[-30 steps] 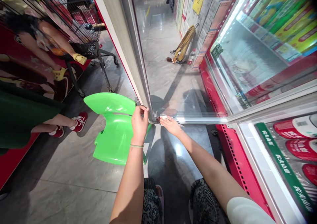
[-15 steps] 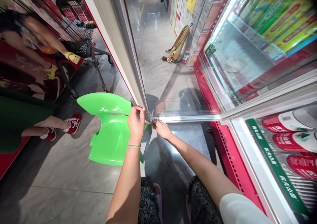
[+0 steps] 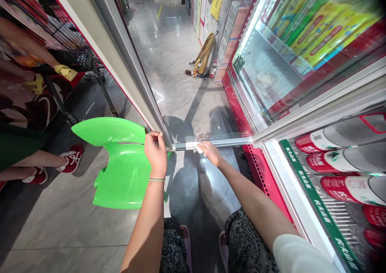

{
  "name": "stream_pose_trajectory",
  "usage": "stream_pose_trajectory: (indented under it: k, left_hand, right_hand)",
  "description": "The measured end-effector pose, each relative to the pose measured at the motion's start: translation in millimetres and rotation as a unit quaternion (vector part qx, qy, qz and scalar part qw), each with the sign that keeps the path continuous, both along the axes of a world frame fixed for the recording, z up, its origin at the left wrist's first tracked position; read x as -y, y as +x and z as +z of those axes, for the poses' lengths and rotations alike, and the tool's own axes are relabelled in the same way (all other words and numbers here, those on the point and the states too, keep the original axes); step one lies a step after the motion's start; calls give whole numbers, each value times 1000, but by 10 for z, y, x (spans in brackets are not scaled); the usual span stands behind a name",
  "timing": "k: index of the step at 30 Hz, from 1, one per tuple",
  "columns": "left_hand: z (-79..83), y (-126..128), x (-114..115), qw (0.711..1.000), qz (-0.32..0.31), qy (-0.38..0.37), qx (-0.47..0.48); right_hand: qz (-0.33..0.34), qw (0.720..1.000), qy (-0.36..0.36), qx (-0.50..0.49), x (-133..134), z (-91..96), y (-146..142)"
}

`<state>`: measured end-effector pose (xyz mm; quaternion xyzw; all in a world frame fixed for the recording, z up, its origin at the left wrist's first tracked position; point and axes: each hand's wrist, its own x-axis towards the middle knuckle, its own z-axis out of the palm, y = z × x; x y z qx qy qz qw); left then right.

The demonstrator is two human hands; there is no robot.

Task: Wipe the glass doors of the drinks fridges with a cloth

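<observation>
A glass door (image 3: 208, 108) of a drinks fridge stands swung open in front of me, its pale metal frame (image 3: 132, 80) slanting up to the left. My left hand (image 3: 156, 153) is closed around the outer edge of that frame, near its bottom corner. At the lower rail (image 3: 235, 142) my right hand (image 3: 212, 153) pinches a small white wipe, perhaps tissue or cloth (image 3: 200, 148), and presses it to the rail. Part of the wipe is hidden by the fingers.
A green plastic chair (image 3: 129, 176) stands beside my left arm. Bottles with red labels (image 3: 340, 186) fill the fridge shelf at right. Behind the chair are a shopping cart (image 3: 101, 84) and people's legs (image 3: 48, 160). Through the glass, a brown bag (image 3: 206, 56) leans on boxes.
My right hand has slid rightward along the bottom rail, away from the door corner, and the white wipe now shows. My left hand keeps its hold. The view has shifted right.
</observation>
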<state>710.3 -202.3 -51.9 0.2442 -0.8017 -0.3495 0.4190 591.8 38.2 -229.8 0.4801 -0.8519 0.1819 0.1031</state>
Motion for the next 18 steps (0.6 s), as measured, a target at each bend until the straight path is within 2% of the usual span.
stream_pose_trajectory:
  k: [4,6,7,9,11,14,16,18]
  left_hand:
    - [-10,-20,-11,1000,3,9,-5]
    - [-17,-22,-11,1000,0,13,-11]
    - [-21,-22,-9,1000,-3,14,-15]
    - [-30,-20,-3,1000,-6,16,-20]
    - [-41,-13,-2,1000,-8,17,-21]
    - [-79,4,-46,1000,0,-4,-15]
    - [-132,7,-124,999,-6,-32,-1]
    - [-210,-9,-233,997,-45,-58,25]
  right_hand:
    - [23,998,-48,-44,563,454,30]
    - [14,994,-83,-76,694,604,-3]
    - [15,992,-90,-86,703,621,-23]
    - [45,992,-72,-88,615,529,-48]
    - [91,993,-26,-72,430,322,-42]
    - [92,994,12,-55,137,53,-23]
    - [81,995,9,-60,27,37,-60]
    - [65,996,1,-66,12,154,-158]
